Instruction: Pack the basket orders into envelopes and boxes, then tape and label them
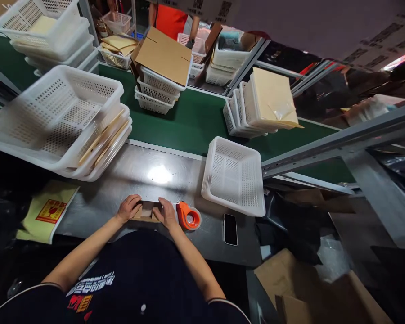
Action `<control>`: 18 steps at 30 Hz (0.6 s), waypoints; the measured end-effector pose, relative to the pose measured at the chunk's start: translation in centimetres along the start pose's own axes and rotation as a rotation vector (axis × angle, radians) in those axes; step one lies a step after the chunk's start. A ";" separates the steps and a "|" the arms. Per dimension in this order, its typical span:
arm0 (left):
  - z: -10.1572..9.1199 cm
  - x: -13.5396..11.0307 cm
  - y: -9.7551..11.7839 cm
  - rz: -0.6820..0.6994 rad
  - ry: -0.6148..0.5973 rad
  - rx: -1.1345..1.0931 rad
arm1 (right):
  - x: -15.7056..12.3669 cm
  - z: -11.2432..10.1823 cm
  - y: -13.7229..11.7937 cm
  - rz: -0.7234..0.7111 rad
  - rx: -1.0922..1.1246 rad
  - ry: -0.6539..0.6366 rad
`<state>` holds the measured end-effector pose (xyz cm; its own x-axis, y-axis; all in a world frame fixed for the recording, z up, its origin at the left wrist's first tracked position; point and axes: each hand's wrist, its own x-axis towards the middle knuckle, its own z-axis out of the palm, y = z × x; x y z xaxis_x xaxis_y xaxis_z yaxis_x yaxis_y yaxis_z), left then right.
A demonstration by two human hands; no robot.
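Note:
A small cardboard box point(147, 219) lies at the near edge of the metal table point(162, 173), with its flaps partly open. My left hand point(129, 208) grips its left end, fingers curled over the top. On the opposite end, my right hand point(166, 212) holds the box with bent fingers. Just right of that hand sits an orange tape dispenser point(184, 210) with a roll of clear tape. Farther right, a phone point(230, 229) lies flat, its screen dark.
White baskets point(235, 175) stand stacked at the table's right, and a larger stack point(118, 92) is at left. Behind runs a green conveyor point(192, 119) bearing more baskets with cardboard and envelopes. A metal post point(374, 189) rises at right. Across the belt stands a person point(171, 21) in orange.

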<state>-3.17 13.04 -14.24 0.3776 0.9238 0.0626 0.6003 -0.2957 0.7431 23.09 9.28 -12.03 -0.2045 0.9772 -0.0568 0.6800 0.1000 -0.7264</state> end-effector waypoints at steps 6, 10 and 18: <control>-2.2 -3.5 -0.6 0.171 -0.127 0.080 | -1.8 -4.5 1.4 -0.273 -0.281 -0.349; -3.9 -5.8 0.1 0.170 -0.218 0.164 | -3.2 -5.7 0.8 -0.329 -0.371 -0.391; -1.1 -2.9 0.8 -0.297 0.021 -0.416 | -1.3 0.3 0.3 0.057 0.192 0.095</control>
<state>-4.60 10.41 -13.10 0.2169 0.9592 -0.1815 0.3462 0.0983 0.9330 23.36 7.98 -12.36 -0.0966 0.9944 -0.0431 0.5398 0.0159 -0.8417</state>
